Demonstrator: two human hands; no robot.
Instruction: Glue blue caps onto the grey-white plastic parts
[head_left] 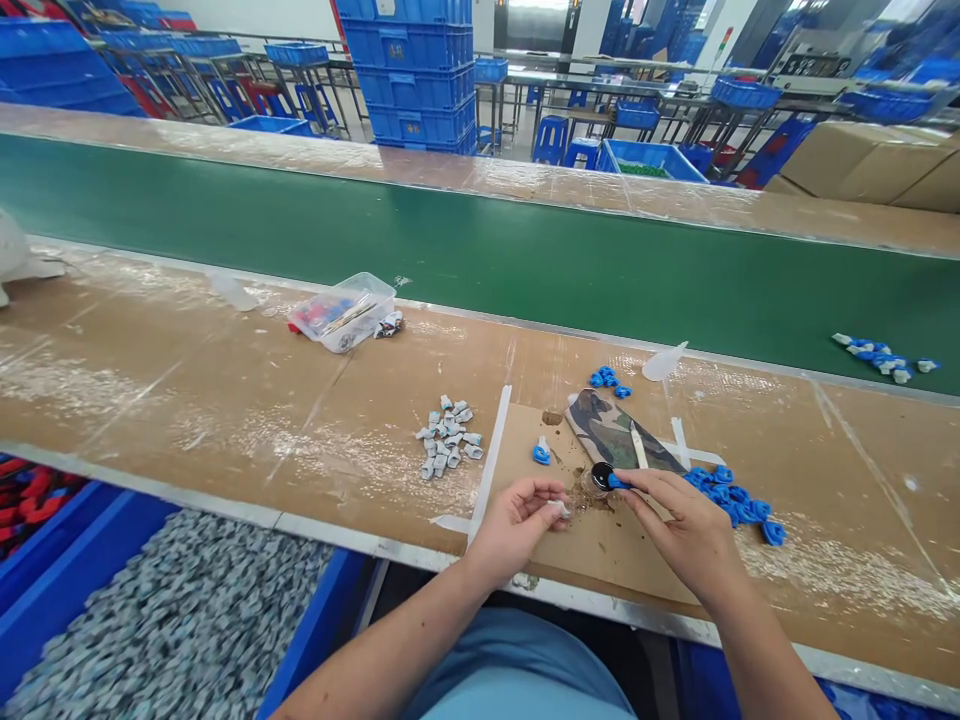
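— Blue plastic, pinched at our fingertips: our right hand (686,525) grasps a small blue piece (618,481) and presses it at a black round pot (601,475) on the cardboard sheet (600,550).

— And our left hand (517,520)?

— We hold a small pale part (559,508) between thumb and fingers, fingers curled, just beside the pot.

— What lies around our hands?

— A camouflage-patterned flat object (611,435) sits just behind the pot, a white stick (638,447) resting on it. Beside our right hand a heap of blue pieces (735,500) spreads over the workbench (187,400); one lone blue piece (541,452) lies near our left.

— Farther out?

— We see a pile of grey-white parts (448,436) to the left, then a clear plastic box (343,312) near the green conveyor belt (450,250). More blue and white bits (883,357) ride the belt at the right. Below the bench edge, a blue bin (90,580) holds a mass of grey parts (180,610).
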